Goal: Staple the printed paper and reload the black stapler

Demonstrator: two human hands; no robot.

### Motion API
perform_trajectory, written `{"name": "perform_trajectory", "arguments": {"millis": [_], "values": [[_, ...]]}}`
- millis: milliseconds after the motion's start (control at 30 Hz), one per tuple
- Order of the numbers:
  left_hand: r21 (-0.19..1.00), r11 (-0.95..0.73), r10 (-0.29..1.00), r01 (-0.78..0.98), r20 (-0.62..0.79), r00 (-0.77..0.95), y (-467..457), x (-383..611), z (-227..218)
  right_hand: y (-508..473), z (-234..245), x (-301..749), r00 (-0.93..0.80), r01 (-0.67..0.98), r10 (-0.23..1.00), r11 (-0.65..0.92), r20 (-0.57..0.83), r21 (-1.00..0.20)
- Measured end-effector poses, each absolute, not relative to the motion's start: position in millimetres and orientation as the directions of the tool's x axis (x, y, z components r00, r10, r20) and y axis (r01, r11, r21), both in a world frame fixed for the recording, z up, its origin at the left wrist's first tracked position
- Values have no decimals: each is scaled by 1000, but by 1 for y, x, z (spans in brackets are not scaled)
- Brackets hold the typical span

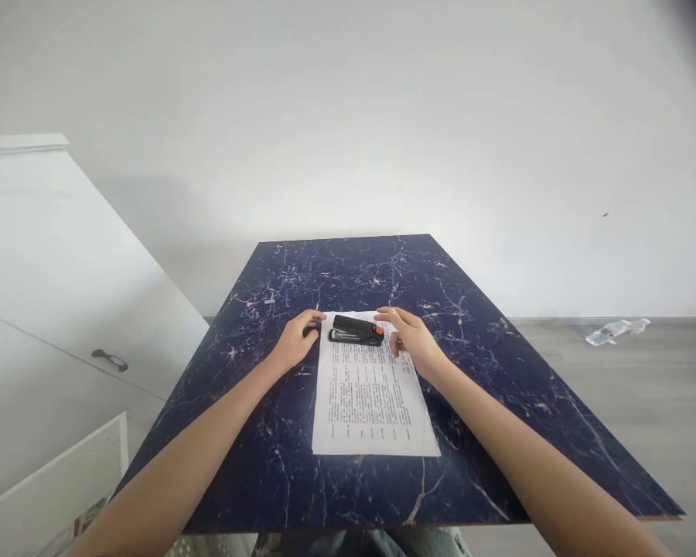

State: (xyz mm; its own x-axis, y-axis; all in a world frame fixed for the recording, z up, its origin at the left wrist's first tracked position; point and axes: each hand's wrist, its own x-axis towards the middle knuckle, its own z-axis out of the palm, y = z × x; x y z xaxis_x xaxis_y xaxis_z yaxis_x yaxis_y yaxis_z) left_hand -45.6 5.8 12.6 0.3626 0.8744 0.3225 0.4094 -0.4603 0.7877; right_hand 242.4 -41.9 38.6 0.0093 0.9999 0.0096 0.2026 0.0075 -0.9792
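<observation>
A black stapler [356, 330] with an orange part at its right end lies on its side across the top of a printed sheet of paper [368, 402]. The text on the paper runs sideways to me, with some reddish writing near the right edge. My left hand [298, 338] rests by the paper's upper left corner, thumb apart from the fingers and nothing in it. On the other side, my right hand [413, 340] hovers at or over the upper right corner, close to the stapler's orange end. Its fingers are apart and hold nothing.
Everything lies on a dark blue marble-patterned table [237, 464]. A small pale piece [270, 301] sits farther back on its left side. To the left stands a white cabinet [63, 271] with a dark handle [110, 360]. Clear plastic [615, 332] lies on the floor at right.
</observation>
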Motion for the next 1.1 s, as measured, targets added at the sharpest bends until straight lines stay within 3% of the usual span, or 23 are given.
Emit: {"name": "perform_trajectory", "arguments": {"millis": [67,167,533,667,733,800,933,1100], "values": [[857,-393,903,334,290,317,10,-48,12,-45,36,239,-55,-46,988,-148,-145,-988],[914,-312,936,258,248,252,14,-49,11,-44,28,229,-102,-218,962,-271,-254,-937],[957,-263,952,124,236,196,19,-48,6,-41,25,220,-31,-254,957,-288,-290,-923],[967,-245,955,67,229,188,19,-48,4,-46,29,220,7,-52,977,-212,-212,-976],[954,-266,951,136,237,198,16,-48,8,-47,31,222,32,174,996,-93,-89,-980],[909,-329,933,254,271,239,11,-47,13,-45,30,227,30,412,996,67,87,-909],[697,-565,815,441,391,428,0,-46,19,-33,24,232,-98,646,942,305,320,-700],[409,-713,700,570,475,534,3,-53,9,-25,16,232,-166,695,954,294,251,-656]]}}
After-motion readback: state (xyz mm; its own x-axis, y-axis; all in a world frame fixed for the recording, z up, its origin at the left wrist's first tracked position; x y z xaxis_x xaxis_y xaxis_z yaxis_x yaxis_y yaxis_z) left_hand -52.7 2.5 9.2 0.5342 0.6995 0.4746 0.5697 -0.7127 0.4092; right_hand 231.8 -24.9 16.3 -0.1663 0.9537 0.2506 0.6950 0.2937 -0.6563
